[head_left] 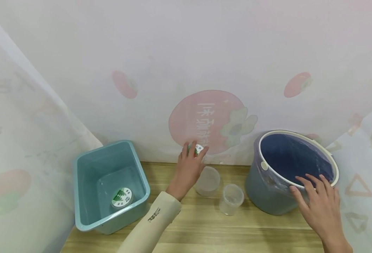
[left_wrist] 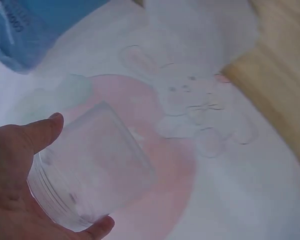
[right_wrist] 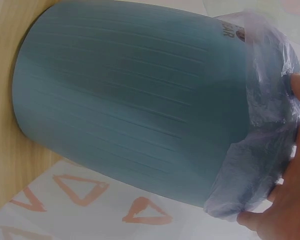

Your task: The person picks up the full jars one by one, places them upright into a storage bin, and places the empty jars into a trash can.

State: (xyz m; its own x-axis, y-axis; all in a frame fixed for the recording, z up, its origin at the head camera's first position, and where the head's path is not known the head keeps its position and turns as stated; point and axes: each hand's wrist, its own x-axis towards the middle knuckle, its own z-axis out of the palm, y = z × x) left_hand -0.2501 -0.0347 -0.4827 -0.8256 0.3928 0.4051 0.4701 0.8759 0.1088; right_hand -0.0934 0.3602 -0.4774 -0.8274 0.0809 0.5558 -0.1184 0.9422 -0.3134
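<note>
My left hand [head_left: 187, 172] grips a clear plastic jar [left_wrist: 97, 165] by its sides, above the far side of the table. Its white lid with a green print [head_left: 199, 149] shows between the fingers in the head view. In the left wrist view, thumb and fingers span the jar near its lid end, and the body looks see-through. On the right, my right hand [head_left: 323, 207] rests at the near rim of a blue-grey bin [head_left: 274, 200], fingers loosely spread over the edge. Its fingers touch the thin plastic bag [right_wrist: 270, 100] folded over that rim.
A teal plastic tub [head_left: 110, 221] stands at the left, with a round white-and-green-lidded jar [head_left: 122, 197] inside. Two clear containers, a wider one [head_left: 207, 181] and a smaller one [head_left: 231, 199], stand mid-table. A printed cloth [head_left: 154, 116] hangs behind the wooden table [head_left: 204, 232].
</note>
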